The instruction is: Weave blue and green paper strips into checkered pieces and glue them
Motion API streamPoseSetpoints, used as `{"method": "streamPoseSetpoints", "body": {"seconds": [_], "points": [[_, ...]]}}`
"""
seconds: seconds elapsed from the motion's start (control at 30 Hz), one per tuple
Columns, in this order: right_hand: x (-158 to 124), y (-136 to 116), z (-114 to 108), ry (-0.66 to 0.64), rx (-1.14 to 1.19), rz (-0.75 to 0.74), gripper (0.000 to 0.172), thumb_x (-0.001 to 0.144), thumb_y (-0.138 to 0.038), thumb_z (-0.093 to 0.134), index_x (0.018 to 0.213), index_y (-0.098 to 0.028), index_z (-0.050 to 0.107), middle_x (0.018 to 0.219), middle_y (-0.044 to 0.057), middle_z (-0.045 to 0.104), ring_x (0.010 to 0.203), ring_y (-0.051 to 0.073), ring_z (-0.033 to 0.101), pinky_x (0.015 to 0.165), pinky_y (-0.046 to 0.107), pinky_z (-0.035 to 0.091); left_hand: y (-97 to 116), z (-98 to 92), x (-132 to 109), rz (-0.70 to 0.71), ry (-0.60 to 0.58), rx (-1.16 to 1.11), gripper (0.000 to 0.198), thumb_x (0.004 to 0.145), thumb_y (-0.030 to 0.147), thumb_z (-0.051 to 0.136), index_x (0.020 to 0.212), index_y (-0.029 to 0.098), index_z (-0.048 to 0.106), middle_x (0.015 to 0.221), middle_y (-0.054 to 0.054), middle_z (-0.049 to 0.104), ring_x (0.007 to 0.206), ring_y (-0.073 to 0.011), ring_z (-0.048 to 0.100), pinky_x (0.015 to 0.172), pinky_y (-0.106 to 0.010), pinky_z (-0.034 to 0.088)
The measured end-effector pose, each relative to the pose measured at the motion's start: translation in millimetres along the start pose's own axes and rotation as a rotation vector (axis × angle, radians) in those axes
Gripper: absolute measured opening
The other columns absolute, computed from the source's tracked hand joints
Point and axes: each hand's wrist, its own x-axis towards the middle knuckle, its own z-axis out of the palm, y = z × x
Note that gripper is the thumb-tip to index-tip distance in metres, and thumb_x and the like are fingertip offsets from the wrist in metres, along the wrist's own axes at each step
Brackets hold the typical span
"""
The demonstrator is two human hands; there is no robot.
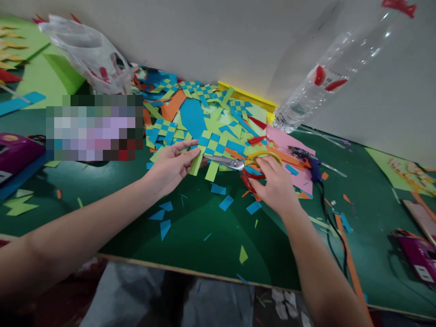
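Note:
My left hand (pixel 172 165) pinches the edge of a woven paper mat (pixel 213 147) of blue and light-green strips, held just above the green table (pixel 204 245). My right hand (pixel 277 184) grips scissors (pixel 238 163) with yellow and red handles. Their metal blades point left and meet the mat's lower green strips. Behind the mat lies a heap of similar woven squares and paper scraps (pixel 190 104). Small blue and green offcuts (pixel 226 202) lie on the table below my hands.
A clear plastic bottle (pixel 323 81) leans against the white wall at the right. A plastic bag (pixel 88 54) sits at the back left. A glue gun (pixel 311 163) with a black cord lies right of the scissors on pink paper. Purple boxes (pixel 15 152) stand at both table ends.

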Motion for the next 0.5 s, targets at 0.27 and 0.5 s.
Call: {"method": "streamPoseSetpoints", "body": {"seconds": [0.27, 0.5], "points": [[-0.6, 0.0, 2.0, -0.015, 0.036, 0.053, 0.039, 0.083, -0.024, 0.059, 0.120, -0.014, 0.055, 0.113, 0.017, 0.060, 0.109, 0.033, 0.056, 0.089, 0.052, 0.051, -0.1, -1.1, 0.8, 0.004, -0.026, -0.016, 0.026, 0.085, 0.006, 0.060, 0.110, 0.014, 0.060, 0.086, -0.008, 0.075, 0.079, -0.0174, 0.074, 0.076, -0.029, 0.062], [1.7, -2.5, -0.2, -0.008, 0.060, 0.095, 0.036, 0.080, -0.025, 0.062, 0.115, -0.018, 0.054, 0.109, 0.014, 0.060, 0.105, 0.031, 0.058, 0.086, 0.048, 0.052, 0.7, 0.7, -0.3, 0.005, -0.007, -0.007, 0.024, 0.085, 0.006, 0.061, 0.108, 0.013, 0.061, 0.084, -0.007, 0.074, 0.078, -0.0176, 0.074, 0.077, -0.031, 0.062]]}}
